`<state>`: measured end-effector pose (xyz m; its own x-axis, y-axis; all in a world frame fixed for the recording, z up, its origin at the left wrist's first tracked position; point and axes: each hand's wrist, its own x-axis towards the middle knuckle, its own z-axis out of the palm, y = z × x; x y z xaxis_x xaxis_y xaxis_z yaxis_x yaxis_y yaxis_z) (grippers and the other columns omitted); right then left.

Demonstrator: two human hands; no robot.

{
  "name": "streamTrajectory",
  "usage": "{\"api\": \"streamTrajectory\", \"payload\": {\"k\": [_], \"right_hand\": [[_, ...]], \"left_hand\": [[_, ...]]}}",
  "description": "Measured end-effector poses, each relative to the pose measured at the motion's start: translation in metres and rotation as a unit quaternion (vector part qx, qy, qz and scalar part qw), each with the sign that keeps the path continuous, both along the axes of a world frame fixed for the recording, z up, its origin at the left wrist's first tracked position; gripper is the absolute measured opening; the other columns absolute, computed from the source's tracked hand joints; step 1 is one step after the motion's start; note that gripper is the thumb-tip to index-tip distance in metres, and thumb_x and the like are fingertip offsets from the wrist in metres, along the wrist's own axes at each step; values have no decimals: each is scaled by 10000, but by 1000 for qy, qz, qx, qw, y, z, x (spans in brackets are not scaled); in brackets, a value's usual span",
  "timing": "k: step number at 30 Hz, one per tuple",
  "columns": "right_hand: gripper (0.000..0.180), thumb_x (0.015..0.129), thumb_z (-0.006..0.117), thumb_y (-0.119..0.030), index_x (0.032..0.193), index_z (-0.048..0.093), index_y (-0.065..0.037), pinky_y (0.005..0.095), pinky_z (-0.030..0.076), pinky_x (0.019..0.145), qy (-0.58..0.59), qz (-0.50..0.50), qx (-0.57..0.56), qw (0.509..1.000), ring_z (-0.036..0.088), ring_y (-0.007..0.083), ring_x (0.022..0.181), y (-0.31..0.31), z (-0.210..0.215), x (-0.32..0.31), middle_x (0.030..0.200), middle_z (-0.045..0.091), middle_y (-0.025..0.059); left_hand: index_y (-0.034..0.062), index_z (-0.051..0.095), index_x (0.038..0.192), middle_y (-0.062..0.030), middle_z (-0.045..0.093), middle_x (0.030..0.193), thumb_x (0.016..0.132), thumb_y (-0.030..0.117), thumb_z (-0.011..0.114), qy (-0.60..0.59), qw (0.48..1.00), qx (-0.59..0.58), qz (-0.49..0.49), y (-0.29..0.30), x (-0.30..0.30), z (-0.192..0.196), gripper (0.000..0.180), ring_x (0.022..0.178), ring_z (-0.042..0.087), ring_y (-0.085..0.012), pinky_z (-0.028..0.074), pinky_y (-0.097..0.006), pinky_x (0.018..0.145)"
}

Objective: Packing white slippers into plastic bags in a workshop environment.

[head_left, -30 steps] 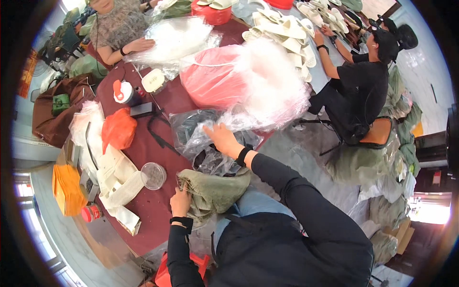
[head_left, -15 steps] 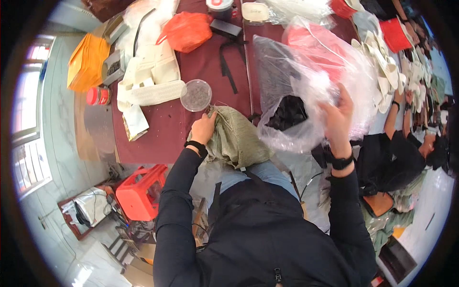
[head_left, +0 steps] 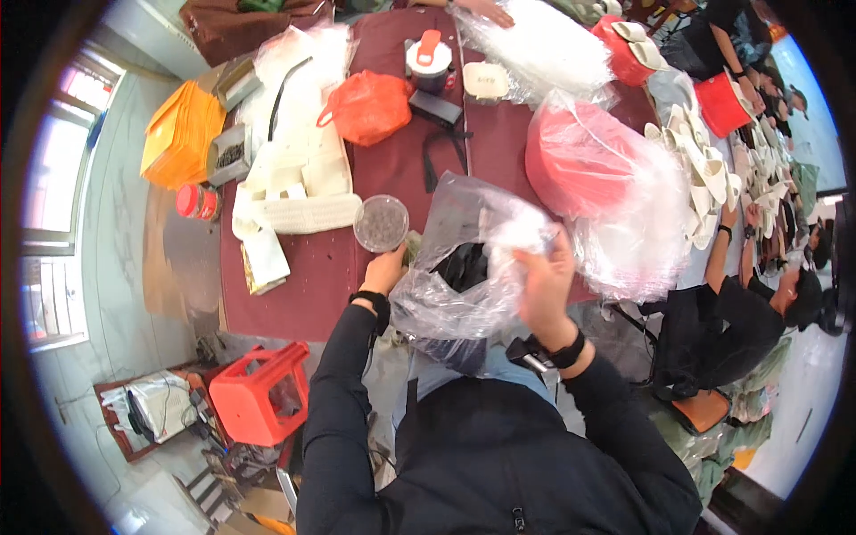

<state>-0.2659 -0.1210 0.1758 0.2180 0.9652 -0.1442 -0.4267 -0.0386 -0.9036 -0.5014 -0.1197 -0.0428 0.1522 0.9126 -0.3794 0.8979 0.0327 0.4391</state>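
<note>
My right hand (head_left: 546,283) is closed on the upper edge of a transparent plastic bag (head_left: 464,308), which hangs over my lap. Something black (head_left: 465,266) shows inside its opening. At the table's near edge my left hand (head_left: 385,270) is closed on a green cloth bag (head_left: 412,247); most of that bag is hidden behind the plastic. Just beyond the left fingers sits a round transparent tub (head_left: 382,223) with small, dark contents that I cannot make out.
Left on the dark red table (head_left: 294,303) lie cream woven pieces (head_left: 312,214) and orange envelopes (head_left: 183,134). An orange plastic bag (head_left: 367,107), a lidded cup (head_left: 429,64) and a plastic-wrapped red bundle (head_left: 571,160) are farther back. Other people work at the right among cream shoes (head_left: 709,169).
My right hand has brought the transparent bag left and nearer, over the green cloth bag and away from the wrapped red bundle. My left hand keeps its hold.
</note>
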Motion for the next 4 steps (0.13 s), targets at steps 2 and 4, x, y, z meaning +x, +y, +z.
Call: {"api": "streamTrajectory", "payload": {"k": [2,4], "right_hand": [[315,728,485,111,1011,525,-22,240,482,702,-109,4,57,992,580,127,823,-7,-47,6,926,587,59],[293,791,518,41,1077,512,-23,230,475,742,-245,63,99,962,573,116,877,-7,-82,-11,974,575,45]], "left_hand": [[156,428,1218,-228,590,968,720,206,583,-46,998,9,-31,8,-5,-8,525,827,593,-380,467,-480,715],[203,336,1331,-271,486,1171,720,228,607,-56,995,58,-60,1,-35,-41,669,1039,537,-340,416,-420,884]]}}
